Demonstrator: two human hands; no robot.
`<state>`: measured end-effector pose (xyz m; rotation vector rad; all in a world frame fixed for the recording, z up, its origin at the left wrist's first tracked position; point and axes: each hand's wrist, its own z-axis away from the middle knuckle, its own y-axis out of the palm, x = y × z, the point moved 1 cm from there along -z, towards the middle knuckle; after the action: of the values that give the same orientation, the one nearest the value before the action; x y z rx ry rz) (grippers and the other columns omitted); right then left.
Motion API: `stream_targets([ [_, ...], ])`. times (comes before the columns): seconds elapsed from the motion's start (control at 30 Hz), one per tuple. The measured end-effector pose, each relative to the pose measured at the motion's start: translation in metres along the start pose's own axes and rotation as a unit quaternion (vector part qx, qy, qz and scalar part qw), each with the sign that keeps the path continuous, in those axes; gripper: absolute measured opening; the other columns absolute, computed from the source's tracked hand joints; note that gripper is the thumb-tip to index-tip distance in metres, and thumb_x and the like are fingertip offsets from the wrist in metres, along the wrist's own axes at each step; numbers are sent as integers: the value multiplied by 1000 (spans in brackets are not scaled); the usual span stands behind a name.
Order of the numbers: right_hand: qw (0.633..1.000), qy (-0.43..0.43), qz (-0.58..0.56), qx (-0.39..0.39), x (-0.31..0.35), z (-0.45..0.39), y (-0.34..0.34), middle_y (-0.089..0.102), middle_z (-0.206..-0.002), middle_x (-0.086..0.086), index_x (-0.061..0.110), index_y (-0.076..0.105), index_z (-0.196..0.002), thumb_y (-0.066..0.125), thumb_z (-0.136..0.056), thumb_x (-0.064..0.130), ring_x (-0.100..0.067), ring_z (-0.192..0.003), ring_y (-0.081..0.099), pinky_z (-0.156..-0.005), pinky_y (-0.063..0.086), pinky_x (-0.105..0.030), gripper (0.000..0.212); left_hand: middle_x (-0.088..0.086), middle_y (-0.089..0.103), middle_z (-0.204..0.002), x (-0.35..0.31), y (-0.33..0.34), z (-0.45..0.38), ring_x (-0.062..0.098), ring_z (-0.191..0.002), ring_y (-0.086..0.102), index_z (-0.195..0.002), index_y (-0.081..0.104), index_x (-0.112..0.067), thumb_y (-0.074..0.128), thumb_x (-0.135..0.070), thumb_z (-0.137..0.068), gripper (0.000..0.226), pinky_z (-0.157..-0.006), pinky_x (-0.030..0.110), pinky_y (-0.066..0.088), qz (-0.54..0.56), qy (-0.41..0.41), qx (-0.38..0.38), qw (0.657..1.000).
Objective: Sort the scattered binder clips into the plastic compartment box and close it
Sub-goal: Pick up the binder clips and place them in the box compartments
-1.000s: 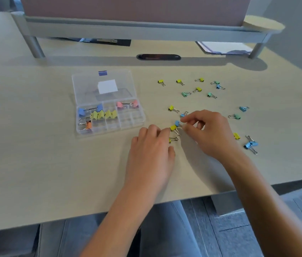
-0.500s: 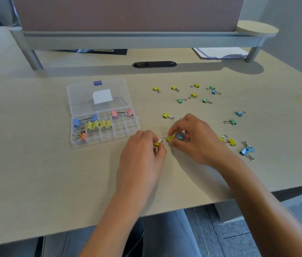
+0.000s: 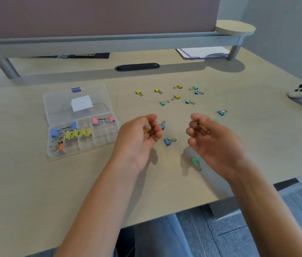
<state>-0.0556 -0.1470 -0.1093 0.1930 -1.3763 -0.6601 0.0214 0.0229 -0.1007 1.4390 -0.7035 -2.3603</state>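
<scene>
Binder clips: left hand (image 3: 139,138) and right hand (image 3: 211,140) have lifted, each gripping 1.

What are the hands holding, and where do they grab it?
The left hand pinches a yellow binder clip, mostly hidden in curled fingers. The right hand pinches something small, too hidden to name.

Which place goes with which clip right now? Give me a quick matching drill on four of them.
Things:
1. pink clips
2. orange clip
3. green clip
4. yellow clip

Places:
A. on the table under the right hand
B. held in the left hand
C. back row of the box
D. front left corner of the box

Pairs: 1-C, 2-D, 3-A, 4-B
</scene>
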Motion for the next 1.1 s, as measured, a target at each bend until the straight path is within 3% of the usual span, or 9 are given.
stream_targets([
  [0.13, 970, 80, -223, -49, 15, 0, -22, 60, -86, -7, 4, 72, -102, 54, -99, 15, -14, -68, 61, -55, 53, -20, 21, 3, 55, -77, -3, 20, -26, 16, -60, 47, -87, 69, -7, 49, -5, -86, 20, -50, 24, 41, -215, 61, -31, 974],
  [0.23, 991, -13, 74, -112, 26, 4, -34, 58, -82, 2, 13, 79, -100, 60, -98, 19, -8, -55, 41, -46, 35, -19, 19, 1, 62, -112, -5, 22, -53, 21, -86, 63, -113, 68, -20, 55, -13, -91, 27, -68, 26, 49, -570, 203, -66, 793],
  [0.3, 905, -96, 381, -162, 31, 8, -42, 64, -80, 12, 26, 82, -99, 67, -95, 21, -3, -56, 47, -53, 40, -20, 16, 8, 53, -131, -1, 17, -69, 27, -113, 56, -129, 61, -22, 56, -8, -92, 40, -82, 31, 42, -700, 224, -69, 674],
  [0.4, 757, -157, 616, -150, 30, 7, -48, 63, -94, 13, 38, 76, -109, 74, -89, 28, -3, -74, 52, -69, 38, -28, 22, 11, 56, -126, 2, 11, -78, 30, -110, 55, -117, 66, -19, 53, 0, -89, 36, -78, 33, 40, -736, 233, -71, 632],
  [0.77, 646, -132, 750, -57, 24, -13, -50, 55, -112, 11, 32, 69, -106, 66, -94, 39, -11, -93, 54, -72, 41, -31, 15, 19, 62, -98, 3, 5, -86, 36, -86, 58, -80, 65, -2, 58, -8, -88, 12, -62, 36, 41, -740, 261, -97, 612],
  [0.83, 714, -146, 681, -66, 27, -13, -51, 60, -99, 17, 27, 68, -100, 67, -95, 40, 0, -79, 52, -67, 39, -24, 14, 25, 56, -86, 4, 6, -86, 39, -74, 54, -62, 49, -4, 59, -12, -87, 28, -51, 33, 30, -740, 260, -101, 612],
  [0.93, 924, -120, 354, -86, 35, -10, -50, 68, -83, 18, 15, 67, -87, 63, -98, 28, -3, -56, 44, -54, 33, -17, 18, 16, 47, -69, 1, 10, -78, 32, -62, 43, -56, 38, -5, 52, -21, -85, 36, -49, 32, 26, -706, 245, -106, 656],
  [1.0, 988, -74, 109, -75, 44, -9, -54, 65, -82, 3, 14, 58, -79, 53, -97, 24, -10, -56, 27, -49, 22, -22, 21, 9, 44, -61, -3, 18, -71, 27, -56, 40, -59, 39, -6, 49, -24, -87, 35, -50, 31, 28, -640, 214, -111, 729],
  [1.1, 990, -26, -141, 4, 51, -14, -72, 50, -79, 1, 14, 49, -82, 44, -92, 29, -12, -59, 19, -49, 14, -23, 19, 5, 42, -60, 2, 39, -57, 21, -49, 35, -69, 42, -12, 45, -22, -83, 17, -54, 28, 27, -389, 102, -70, 913],
])
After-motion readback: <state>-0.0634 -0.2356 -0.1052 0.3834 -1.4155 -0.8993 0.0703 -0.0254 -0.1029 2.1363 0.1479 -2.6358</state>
